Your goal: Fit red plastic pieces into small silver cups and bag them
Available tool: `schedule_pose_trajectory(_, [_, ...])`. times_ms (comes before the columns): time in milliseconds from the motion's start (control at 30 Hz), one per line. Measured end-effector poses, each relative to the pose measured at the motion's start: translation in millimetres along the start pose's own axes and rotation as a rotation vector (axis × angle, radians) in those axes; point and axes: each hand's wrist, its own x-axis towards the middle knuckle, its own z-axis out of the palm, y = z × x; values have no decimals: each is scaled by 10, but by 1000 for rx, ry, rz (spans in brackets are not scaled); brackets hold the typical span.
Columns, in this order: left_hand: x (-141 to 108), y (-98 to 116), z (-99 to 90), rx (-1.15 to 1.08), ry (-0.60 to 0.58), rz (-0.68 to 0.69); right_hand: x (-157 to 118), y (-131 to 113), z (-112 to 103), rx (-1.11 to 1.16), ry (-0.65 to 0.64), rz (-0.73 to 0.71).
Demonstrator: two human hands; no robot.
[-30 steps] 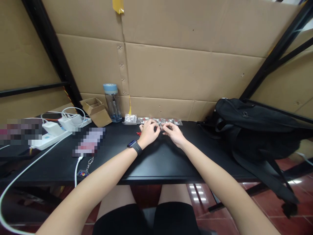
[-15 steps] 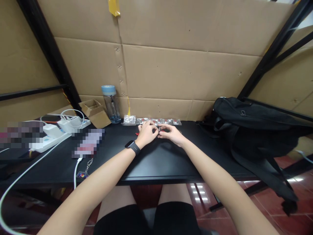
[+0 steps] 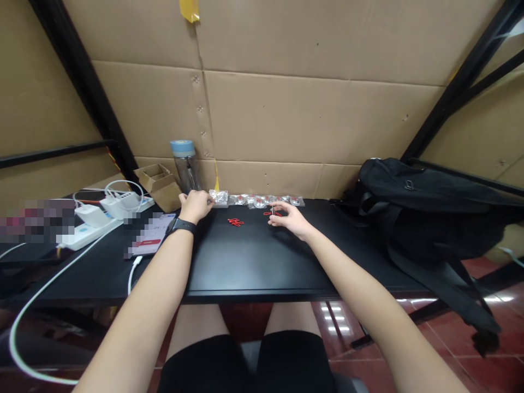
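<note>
My right hand [image 3: 289,220] is closed in a pinch around a small shiny metal piece [image 3: 273,210], seen nearly edge-on; its kind is not clear. Red cord shows beside those fingers. My left hand [image 3: 196,205], a dark watch on its wrist, has its curled fingertips together at the left edge of a small stack of clear plastic bags [image 3: 220,197]. Between the hands, a bundle of red cords [image 3: 236,222] lies on the black table [image 3: 257,262]. Behind it runs a row of clear packets [image 3: 258,202] holding round silvery pieces with red bits.
At the back left stand a blue-lidded bottle [image 3: 183,155] and an open cardboard box [image 3: 161,185]. A phone [image 3: 149,237] on a white cable and a power strip [image 3: 82,236] with chargers lie left. A black bag [image 3: 426,213] fills the right side. Cardboard walls the back.
My left hand has left my right hand and moved left to the plastic bags, uncovering the red cord bundle. My right hand stays near its place, still holding the small metal piece.
</note>
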Motion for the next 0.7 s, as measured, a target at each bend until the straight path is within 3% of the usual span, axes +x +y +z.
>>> schedule_pose_trajectory(200, [-27, 161, -124, -102, 300, -27, 39, 6, -73, -8, 25, -61])
schedule_pose_trajectory(367, [-90, 441, -274, -130, 449, 94, 42, -42, -146, -36, 65, -93])
schedule_pose_trajectory(467, [-89, 533, -174, -108, 414, 135, 25, -79, -172, -58, 82, -97])
schedule_pose_trajectory(567, [-72, 547, 21, -99, 299, 156, 19, -93, -196, -77, 93, -100])
schedule_pose_trajectory(700, [-74, 536, 151, -127, 209, 89, 29, -92, -227, -72, 99, -96])
